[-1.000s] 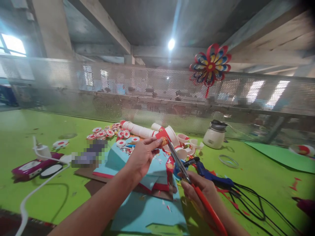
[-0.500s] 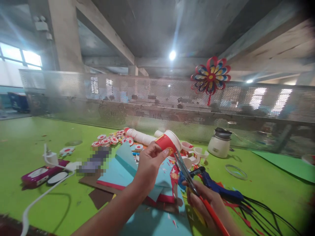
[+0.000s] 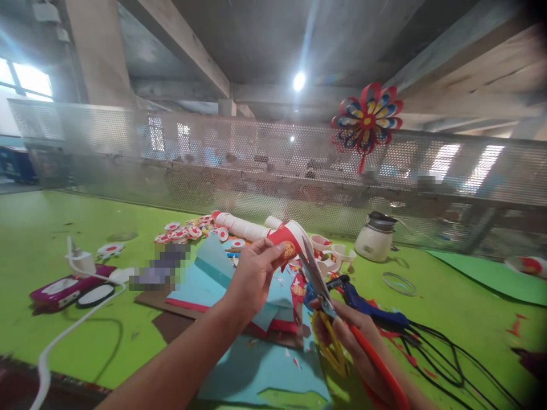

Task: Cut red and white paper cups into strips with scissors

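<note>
My left hand (image 3: 255,272) pinches a red and white paper cup (image 3: 289,246) with a gold emblem, tipped on its side above the sheets. In my right hand (image 3: 348,327) is a pair of scissors (image 3: 315,273) with one orange and one yellow handle. The scissor blades are parted and lie against the cup's right side. Under my hands lie light blue paper sheets (image 3: 188,289) with red and brown sheets beneath and small scraps on top. Cut cup pieces (image 3: 341,257) stand just behind the scissors.
A blue glue gun (image 3: 371,304) with black cables lies at the right. Behind are a white jar (image 3: 374,242), stacked white cups (image 3: 241,225) and several red-white discs (image 3: 177,233). A purple power bank (image 3: 64,289) with a white cable lies left. A paper flower (image 3: 367,122) hangs on the mesh screen (image 3: 239,148).
The scissors' handles have spread and the blades have opened at the cup. The cup has turned slightly in my left hand. The whole view has shifted a little.
</note>
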`<state>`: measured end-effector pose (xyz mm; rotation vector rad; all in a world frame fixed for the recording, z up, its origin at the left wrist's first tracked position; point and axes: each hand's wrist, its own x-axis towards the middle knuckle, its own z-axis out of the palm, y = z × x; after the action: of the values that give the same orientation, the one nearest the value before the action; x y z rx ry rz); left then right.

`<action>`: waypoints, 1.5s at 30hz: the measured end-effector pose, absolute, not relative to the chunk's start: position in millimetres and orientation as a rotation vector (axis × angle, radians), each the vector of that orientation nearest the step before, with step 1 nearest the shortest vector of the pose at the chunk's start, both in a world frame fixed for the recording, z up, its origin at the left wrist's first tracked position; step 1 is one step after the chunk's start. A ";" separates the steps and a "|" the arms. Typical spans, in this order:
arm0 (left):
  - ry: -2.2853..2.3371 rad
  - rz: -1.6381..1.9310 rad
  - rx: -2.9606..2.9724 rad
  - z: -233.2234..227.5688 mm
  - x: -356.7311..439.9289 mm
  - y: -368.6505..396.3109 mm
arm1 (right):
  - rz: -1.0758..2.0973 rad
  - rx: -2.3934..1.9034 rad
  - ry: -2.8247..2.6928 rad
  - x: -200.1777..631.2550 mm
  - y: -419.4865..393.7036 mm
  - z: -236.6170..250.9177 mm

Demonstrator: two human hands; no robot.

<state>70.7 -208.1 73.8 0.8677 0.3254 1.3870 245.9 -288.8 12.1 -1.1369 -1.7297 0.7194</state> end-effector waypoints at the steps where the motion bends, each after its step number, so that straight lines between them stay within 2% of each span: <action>1: 0.326 1.375 0.865 73.6 70.4 -207.6 | 0.730 -1.135 -1.732 245.8 -288.9 11.8; 7: 0.287 1.365 0.919 69.6 68.6 -203.5 | 0.684 -1.147 -1.748 247.2 -290.1 8.2; 27: 0.275 1.368 0.961 74.3 67.4 -206.3 | 0.884 -1.132 -1.588 236.0 -299.3 16.1; 45: 0.295 1.370 0.966 74.4 68.1 -204.9 | 0.909 -1.139 -1.569 234.2 -300.7 14.8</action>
<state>68.1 -204.9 74.4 0.9656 0.2950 1.3697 234.2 -300.7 14.8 -1.1391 -1.5689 0.9087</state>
